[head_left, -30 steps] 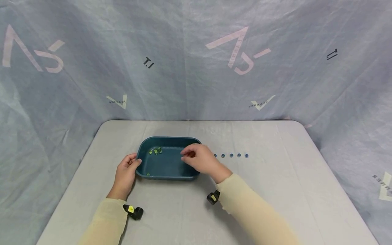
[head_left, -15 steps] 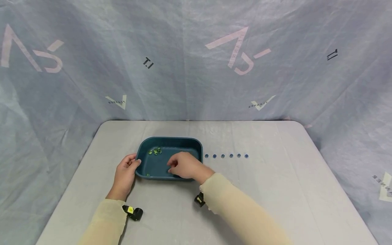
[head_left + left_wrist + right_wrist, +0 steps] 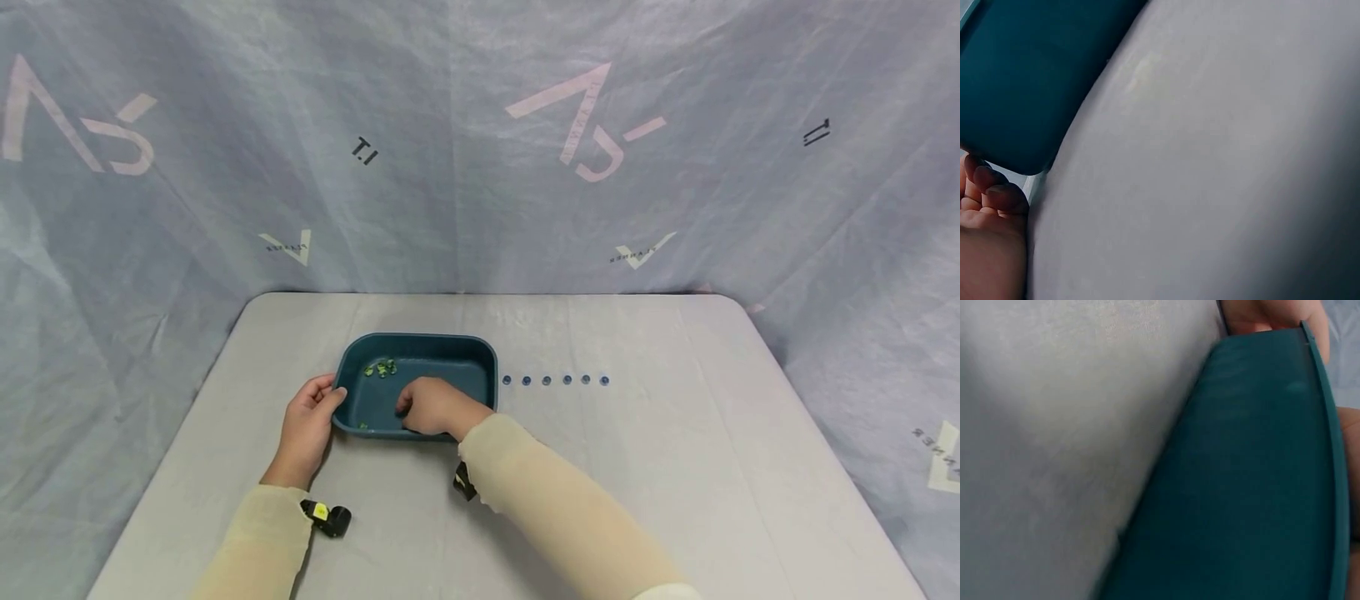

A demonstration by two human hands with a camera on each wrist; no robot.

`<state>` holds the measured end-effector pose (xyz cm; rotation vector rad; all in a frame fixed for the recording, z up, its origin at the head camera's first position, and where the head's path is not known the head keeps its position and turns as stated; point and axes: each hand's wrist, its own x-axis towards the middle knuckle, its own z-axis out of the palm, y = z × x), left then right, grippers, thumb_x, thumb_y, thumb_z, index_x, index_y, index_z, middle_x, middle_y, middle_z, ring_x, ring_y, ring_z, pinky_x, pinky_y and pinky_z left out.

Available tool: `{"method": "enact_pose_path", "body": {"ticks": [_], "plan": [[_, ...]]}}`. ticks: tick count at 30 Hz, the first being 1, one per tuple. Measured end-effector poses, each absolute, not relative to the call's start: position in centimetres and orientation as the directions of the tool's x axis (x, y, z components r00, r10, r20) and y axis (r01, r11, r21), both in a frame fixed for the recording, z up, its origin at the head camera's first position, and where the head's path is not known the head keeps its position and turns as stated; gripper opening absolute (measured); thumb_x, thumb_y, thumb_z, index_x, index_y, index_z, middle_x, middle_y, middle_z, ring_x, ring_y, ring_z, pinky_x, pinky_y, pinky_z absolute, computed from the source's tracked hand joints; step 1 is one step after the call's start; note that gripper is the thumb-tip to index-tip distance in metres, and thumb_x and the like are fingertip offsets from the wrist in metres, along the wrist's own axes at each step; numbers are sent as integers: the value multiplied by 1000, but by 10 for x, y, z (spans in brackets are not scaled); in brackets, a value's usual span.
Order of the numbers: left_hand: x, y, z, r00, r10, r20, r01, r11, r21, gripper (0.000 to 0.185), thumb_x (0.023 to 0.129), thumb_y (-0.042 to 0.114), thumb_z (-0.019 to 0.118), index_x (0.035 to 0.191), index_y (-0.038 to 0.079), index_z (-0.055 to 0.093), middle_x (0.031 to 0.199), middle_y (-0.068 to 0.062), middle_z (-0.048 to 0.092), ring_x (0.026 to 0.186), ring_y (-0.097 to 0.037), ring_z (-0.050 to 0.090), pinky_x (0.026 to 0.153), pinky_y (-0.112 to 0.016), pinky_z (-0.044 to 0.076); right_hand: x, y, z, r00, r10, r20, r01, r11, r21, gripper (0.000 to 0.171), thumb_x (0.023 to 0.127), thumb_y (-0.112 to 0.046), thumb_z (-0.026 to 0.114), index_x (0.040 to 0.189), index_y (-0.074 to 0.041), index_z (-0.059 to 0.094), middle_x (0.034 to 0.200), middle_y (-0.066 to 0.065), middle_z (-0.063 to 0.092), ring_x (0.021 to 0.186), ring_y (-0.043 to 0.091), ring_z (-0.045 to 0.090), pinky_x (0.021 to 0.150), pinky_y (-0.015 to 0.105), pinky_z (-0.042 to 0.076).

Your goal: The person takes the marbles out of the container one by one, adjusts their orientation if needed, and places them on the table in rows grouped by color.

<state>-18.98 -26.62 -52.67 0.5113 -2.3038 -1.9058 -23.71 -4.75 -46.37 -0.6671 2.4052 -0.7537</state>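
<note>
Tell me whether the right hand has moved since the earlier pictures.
Yes. In the head view, the right hand has moved left along the tray, away from its right end.

Site presents as a staged recording booth, lab-like in character. Evidence: grey fabric sheeting (image 3: 412,75) bearing printed lettering (image 3: 364,151) encloses the back and both sides of a pale tabletop (image 3: 712,467); black wrist cameras (image 3: 340,522) are worn.

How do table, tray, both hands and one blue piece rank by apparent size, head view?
Largest to smallest:
1. Table
2. Teal tray
3. Left hand and right hand: too alike to rank
4. Blue piece, right end of row
</note>
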Motion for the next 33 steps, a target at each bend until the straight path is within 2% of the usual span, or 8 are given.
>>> {"method": "enact_pose_path", "body": {"ticks": [5,13,17,24,30,33], "plan": [[-191,-265,-526,-940,-317,-126,-181,150,972,39,105,24,61,136,1,59,120,-18,63,99,-16,57,80,-20,48,-240,-54,-466,-726,-595,-345,-277,712,-645,26,94,-13,74,120,-15,78,121,-3,72,113,16,65,93,32,53],[-192,-263,-526,-941,-317,-122,-174,142,974,37,105,22,61,135,1,59,120,-19,63,100,-16,56,81,-20,47,-245,-70,-469,-710,-605,-360,-299,722,-624,21,94,-9,71,110,-20,81,110,-9,74,96,7,65,85,26,52],[-191,-262,-526,-941,-319,-109,-160,139,977,35,104,20,61,134,0,60,118,-19,63,98,-15,57,80,-20,47,-246,-77,-471,-699,-604,-382,-293,730,-617,21,94,-9,70,108,-21,82,107,-10,74,93,7,65,84,26,53],[-190,-264,-525,-942,-320,-100,-154,147,977,35,104,19,61,133,0,60,115,-16,64,98,-14,57,81,-19,47,-251,-93,-474,-669,-645,-369,-363,717,-595,18,95,-13,70,105,-22,82,102,-13,74,91,3,63,83,20,50],[-189,-265,-525,-942,-317,-109,-158,134,978,36,105,19,60,135,0,59,119,-19,64,101,-16,57,82,-19,48,-253,-104,-478,-654,-668,-354,-394,701,-595,18,95,-12,69,99,-22,83,93,-16,74,83,1,61,78,17,48],[-188,-264,-525,-941,-319,-110,-158,130,979,36,105,19,60,135,0,59,121,-20,64,102,-16,58,82,-19,48,-253,-107,-481,-652,-673,-350,-376,687,-622,17,96,-14,70,91,-22,83,82,-17,71,74,1,59,73,16,46]]}}
